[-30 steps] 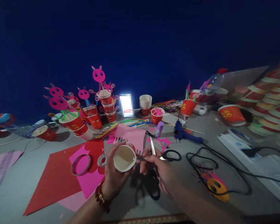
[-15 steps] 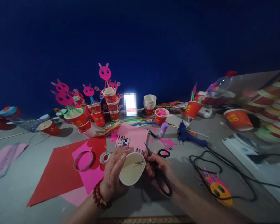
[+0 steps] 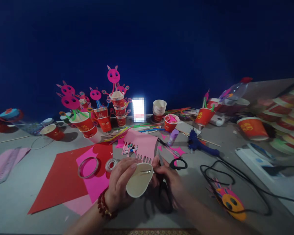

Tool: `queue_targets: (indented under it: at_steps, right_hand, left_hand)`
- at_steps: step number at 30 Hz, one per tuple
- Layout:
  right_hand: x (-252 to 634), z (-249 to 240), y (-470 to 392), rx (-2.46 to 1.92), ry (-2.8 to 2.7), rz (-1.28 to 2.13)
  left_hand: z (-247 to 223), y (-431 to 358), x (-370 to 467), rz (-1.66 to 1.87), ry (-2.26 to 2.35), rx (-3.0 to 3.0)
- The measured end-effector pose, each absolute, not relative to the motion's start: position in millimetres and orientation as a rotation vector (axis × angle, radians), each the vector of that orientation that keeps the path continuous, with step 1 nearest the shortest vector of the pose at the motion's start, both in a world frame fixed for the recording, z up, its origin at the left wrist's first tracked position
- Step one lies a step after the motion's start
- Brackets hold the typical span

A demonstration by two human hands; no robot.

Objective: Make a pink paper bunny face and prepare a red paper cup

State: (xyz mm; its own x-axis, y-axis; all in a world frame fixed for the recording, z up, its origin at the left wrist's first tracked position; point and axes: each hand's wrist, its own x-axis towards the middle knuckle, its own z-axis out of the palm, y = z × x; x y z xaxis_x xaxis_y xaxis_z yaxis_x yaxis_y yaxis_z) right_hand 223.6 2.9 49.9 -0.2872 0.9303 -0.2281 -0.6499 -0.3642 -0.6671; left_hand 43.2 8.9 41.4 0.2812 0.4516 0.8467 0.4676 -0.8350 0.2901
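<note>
My left hand (image 3: pixel 119 182) is wrapped round the left side of a paper cup (image 3: pixel 138 186), with a beaded bracelet at the wrist. The cup's mouth is tilted towards me and squeezed into an oval. At its right wall, my right hand (image 3: pixel 172 179) grips black-handled scissors (image 3: pixel 160 159). One blade points up beside the cup, and the handle loops stand wide apart. Inside the cup, a thin metal tip pokes through near the right wall. My right fingertips touch the cup's rim; the thumb and fingers partly hide the scissors' middle.
Beyond my hands lies pink paper with a cut fringe (image 3: pixel 143 143). Red card (image 3: pixel 61 182), a tape roll (image 3: pixel 111 164) and a ring-shaped roll (image 3: pixel 97 169) lie left. A blue glue gun (image 3: pixel 205 148) with its black cord is right. Decorated cups (image 3: pixel 104 124) stand behind.
The scissors have turned in my right hand: the upper loop has moved right and the lower one left. The cup has tilted slightly and looks narrower. The whole view has shifted a little.
</note>
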Motion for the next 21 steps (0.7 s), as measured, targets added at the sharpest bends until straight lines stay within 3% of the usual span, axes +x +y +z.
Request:
queue_targets:
  at_steps: [6, 12, 21]
  right_hand:
    - [223, 48, 2, -0.748, -0.598, 1.723]
    - [224, 48, -1, -0.659, -0.6, 1.807]
    - [223, 44, 3, -0.63, -0.562, 1.898]
  left_hand:
    - [37, 7, 42, -1.66, -0.962, -2.483]
    - [43, 12, 41, -1.801, -0.815, -2.502]
    - [48, 8, 42, -1.595, -0.847, -2.614]
